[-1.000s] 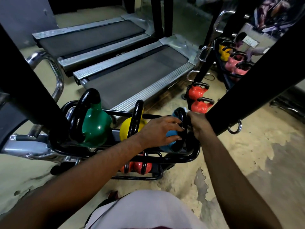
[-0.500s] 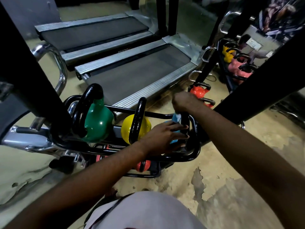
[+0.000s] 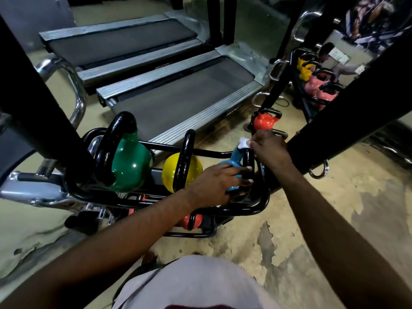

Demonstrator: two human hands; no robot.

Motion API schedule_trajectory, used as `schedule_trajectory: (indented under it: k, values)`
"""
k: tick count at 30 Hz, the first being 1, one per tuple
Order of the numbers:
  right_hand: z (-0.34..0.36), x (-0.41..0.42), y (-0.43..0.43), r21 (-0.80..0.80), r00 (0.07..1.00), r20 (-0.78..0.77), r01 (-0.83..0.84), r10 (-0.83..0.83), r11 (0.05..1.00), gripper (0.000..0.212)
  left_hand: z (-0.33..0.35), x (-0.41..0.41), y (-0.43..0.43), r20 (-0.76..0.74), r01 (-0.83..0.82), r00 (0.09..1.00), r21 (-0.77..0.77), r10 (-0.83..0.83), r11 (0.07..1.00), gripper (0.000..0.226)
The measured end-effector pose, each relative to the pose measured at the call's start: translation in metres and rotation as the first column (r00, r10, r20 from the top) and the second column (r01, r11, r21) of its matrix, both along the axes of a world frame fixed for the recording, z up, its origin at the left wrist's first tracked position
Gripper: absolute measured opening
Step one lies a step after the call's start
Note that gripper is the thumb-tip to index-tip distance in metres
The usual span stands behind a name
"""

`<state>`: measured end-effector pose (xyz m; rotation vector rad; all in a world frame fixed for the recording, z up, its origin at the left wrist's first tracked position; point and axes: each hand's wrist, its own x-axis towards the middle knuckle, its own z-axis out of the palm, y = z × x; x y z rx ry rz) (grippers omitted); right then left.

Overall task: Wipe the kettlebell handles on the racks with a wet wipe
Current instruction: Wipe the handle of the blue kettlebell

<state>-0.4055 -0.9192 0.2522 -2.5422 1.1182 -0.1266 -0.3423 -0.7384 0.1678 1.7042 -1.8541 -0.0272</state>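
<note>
Blue kettlebell [image 3: 234, 162] sits at the right end of the rack's [image 3: 256, 208] top tier, next to the yellow kettlebell [image 3: 196, 166]; green kettlebell [image 3: 131, 161] is further left. Wet wipe [image 3: 244, 143] is at the top of the blue one's black handle [image 3: 246, 161], pinched in the right hand [image 3: 269, 150], fingers curled round it; left hand [image 3: 216, 186] lies across bell and handle, fingers near straight, bracing, not clamping. We judge this handle is mid-wipe; whether yellow and green are done we cannot tell. Risks:
- Wipe is bunched small, so we could miss the handle's underside.
- Bracing is light, so a hard stroke could rock the bell and nip the left fingertips.
- Black post [image 3: 334, 108] just beside the right wrist could cramp the stroke.
</note>
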Motion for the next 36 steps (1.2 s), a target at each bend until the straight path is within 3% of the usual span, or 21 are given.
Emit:
schedule_trajectory:
  k: [3,6,9,11,13,14,17,19,21,24,26,28,33,36]
  values:
    - [-0.015,-0.005,-0.005,0.359,0.947,0.196,0.173,-0.256,0.917,0.017,0.004,0.0,-0.003,-0.003,-0.004,1.0,0.003,0.004,1.0,0.037]
    - [-0.032,-0.008,0.006,0.813,0.788,0.219,0.179,-0.576,0.554,0.017,0.004,0.0,-0.001,0.003,0.0,1.0,-0.016,0.0,1.0,0.035]
    - [-0.045,-0.031,0.013,0.974,0.686,0.132,0.043,-0.716,0.222,0.029,0.004,-0.005,-0.004,-0.002,0.029,1.0,-0.033,-0.029,0.999,0.034]
    - [-0.05,-0.048,0.013,0.992,0.626,0.121,-0.047,-0.77,0.118,0.034,0.006,-0.008,-0.008,0.015,0.046,0.999,-0.027,-0.045,0.999,0.035]
    - [-0.057,-0.06,0.02,0.987,0.602,0.158,-0.075,-0.782,0.142,0.037,0.006,-0.009,-0.007,0.049,0.054,0.997,-0.014,-0.053,0.998,0.038]
    - [-0.059,-0.063,0.027,0.975,0.6,0.205,-0.059,-0.774,0.213,0.033,0.004,-0.008,-0.004,0.07,0.054,0.996,-0.008,-0.054,0.998,0.039]
    - [-0.045,-0.065,0.044,0.83,0.637,0.397,0.059,-0.661,0.555,0.018,-0.002,-0.004,0.002,0.144,0.042,0.989,0.012,-0.044,0.999,0.046]
    - [-0.026,-0.057,0.041,0.546,0.768,0.475,0.126,-0.429,0.829,0.021,-0.003,-0.003,0.002,0.165,0.039,0.985,0.009,-0.04,0.999,0.05]
    - [-0.012,-0.036,0.031,0.196,0.915,0.354,0.128,-0.192,0.972,0.016,-0.005,-0.004,0.003,0.166,0.034,0.986,0.007,-0.035,0.999,0.051]
    - [-0.001,0.001,0.021,-0.117,0.996,0.011,-0.086,0.088,0.989,0.017,-0.013,-0.006,0.009,0.21,0.034,0.977,0.01,-0.035,0.999,0.051]
    - [0.003,0.015,0.019,-0.281,0.927,-0.317,-0.293,0.2,0.914,0.025,-0.014,-0.008,0.009,0.224,0.055,0.973,-0.005,-0.052,0.998,0.046]
    - [0.01,0.017,0.019,-0.341,0.803,-0.554,-0.459,0.219,0.821,0.033,-0.01,-0.013,0.005,0.243,0.087,0.967,-0.009,-0.083,0.996,0.045]
    - [0.024,0.018,0.039,-0.336,0.628,-0.741,-0.653,0.238,0.678,0.037,-0.008,-0.008,0.008,0.28,0.093,0.955,0.021,-0.095,0.995,0.047]
    - [0.024,0.004,0.044,-0.34,0.684,-0.661,-0.641,0.31,0.689,0.032,-0.012,-0.009,0.012,0.251,0.077,0.964,0.036,-0.084,0.996,0.045]
